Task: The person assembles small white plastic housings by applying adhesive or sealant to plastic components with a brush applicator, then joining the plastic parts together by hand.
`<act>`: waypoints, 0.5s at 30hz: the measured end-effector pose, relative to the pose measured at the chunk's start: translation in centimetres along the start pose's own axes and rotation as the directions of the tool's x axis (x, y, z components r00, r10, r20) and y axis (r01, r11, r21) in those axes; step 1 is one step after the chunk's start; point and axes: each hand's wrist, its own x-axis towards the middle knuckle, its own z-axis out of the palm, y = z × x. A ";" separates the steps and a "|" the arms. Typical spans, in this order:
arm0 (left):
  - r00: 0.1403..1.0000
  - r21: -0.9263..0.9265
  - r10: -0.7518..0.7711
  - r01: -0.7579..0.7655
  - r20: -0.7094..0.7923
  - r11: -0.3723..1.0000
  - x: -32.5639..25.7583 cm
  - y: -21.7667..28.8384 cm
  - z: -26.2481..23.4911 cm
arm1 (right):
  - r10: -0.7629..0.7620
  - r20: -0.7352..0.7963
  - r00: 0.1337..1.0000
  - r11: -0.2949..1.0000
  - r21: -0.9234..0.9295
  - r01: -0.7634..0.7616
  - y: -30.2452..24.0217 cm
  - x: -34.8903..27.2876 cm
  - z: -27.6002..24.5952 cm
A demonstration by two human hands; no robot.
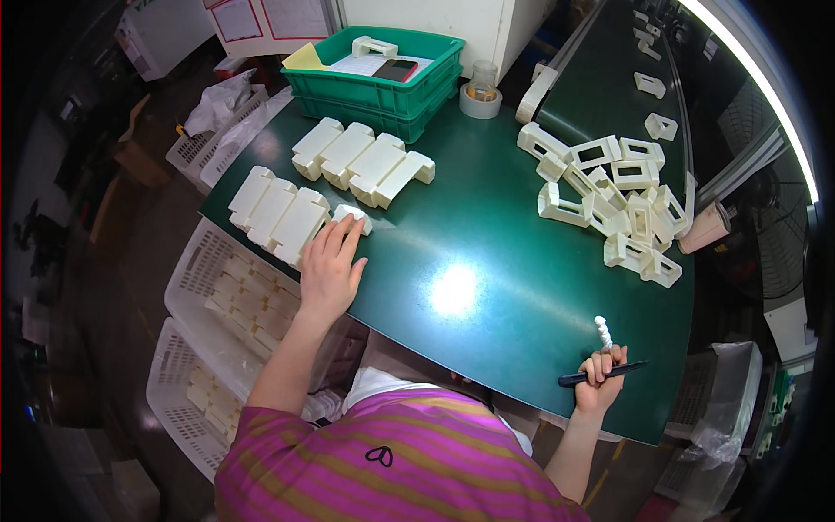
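My left hand point(329, 271) lies with its fingers stretched over a cream plastic part point(351, 217) at the right end of the nearer row of parts point(277, 214). The fingers are not wrapped round it. A second row of similar cream parts point(358, 160) stands just beyond. By the table's front right edge, my right hand point(600, 383) is closed round a slim dark pen-shaped tool point(574, 380) with a thin pointed end toward the right. A white ridged piece point(602, 331) sticks up from that hand, perhaps a finger covering; its kind is unclear.
A loose heap of cream frame-like parts point(642, 177) lies at the right, by a conveyor belt point(600, 70) carrying several more. Green crates point(374, 100) and a tape roll point(480, 103) stand at the back. White baskets point(196, 270) of parts sit below the table's left edge.
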 end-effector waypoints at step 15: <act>0.997 0.100 -0.082 0.082 -0.007 0.992 -0.9 -1.0 -0.7 | -0.017 -0.056 0.998 0.993 -0.121 0.010 -0.4 1.0 2.7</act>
